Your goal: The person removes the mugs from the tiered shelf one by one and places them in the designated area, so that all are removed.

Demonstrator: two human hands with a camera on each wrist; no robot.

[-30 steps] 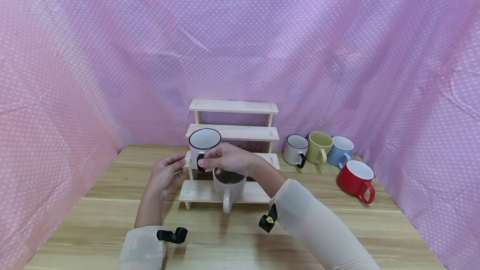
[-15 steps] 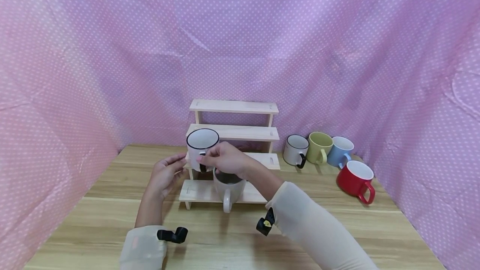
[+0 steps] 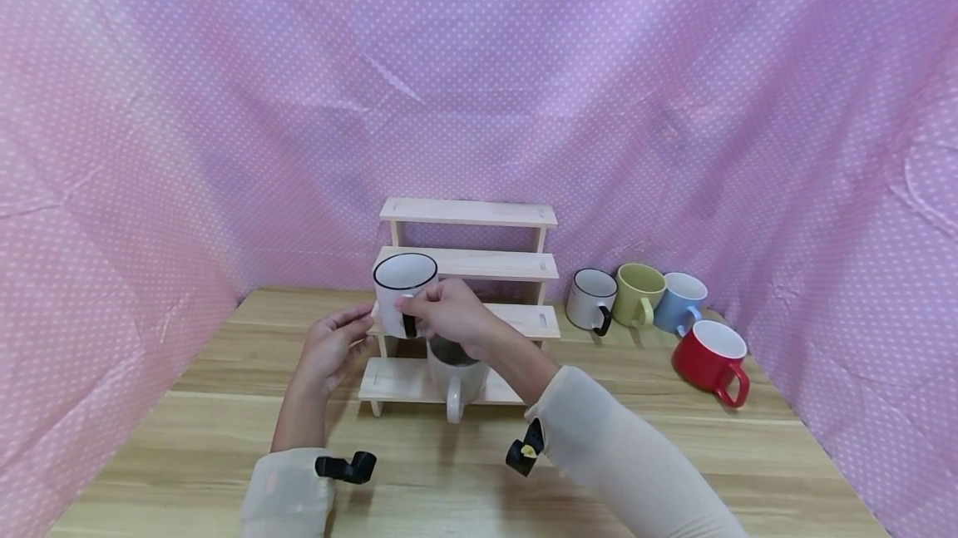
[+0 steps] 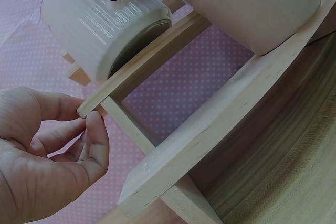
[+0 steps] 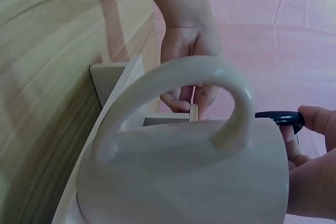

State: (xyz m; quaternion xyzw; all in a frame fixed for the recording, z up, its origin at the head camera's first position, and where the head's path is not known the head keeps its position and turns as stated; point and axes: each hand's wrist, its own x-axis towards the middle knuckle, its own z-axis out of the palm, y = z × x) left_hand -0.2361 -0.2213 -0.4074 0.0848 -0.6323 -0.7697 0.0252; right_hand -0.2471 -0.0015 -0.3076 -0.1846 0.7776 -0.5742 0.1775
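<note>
My right hand (image 3: 454, 315) pinches the black handle (image 3: 409, 325) of a white mug with a black rim (image 3: 389, 301). The mug is at the left end of the second board from the bottom of a wooden step shelf (image 3: 524, 319); whether its base touches the wood, I cannot tell. At that board's left end, my left hand (image 3: 333, 349) pinches the edge between thumb and fingers, with its fingertips (image 4: 94, 121) against the wood in the left wrist view. A cream mug (image 3: 454, 376) stands on the lowest board, its handle facing me, and fills much of the right wrist view (image 5: 194, 171).
To the right of the shelf stand another white mug with a black handle (image 3: 587, 305), a green mug (image 3: 632, 297), a light blue mug (image 3: 674, 309) and a red mug (image 3: 703, 359). A pink dotted cloth (image 3: 479, 89) hangs behind the wooden table (image 3: 636, 446).
My right hand has shifted the black-rimmed mug slightly left, then a touch upward, and its thumb sits higher on the handle. The left hand stays on the board's end.
</note>
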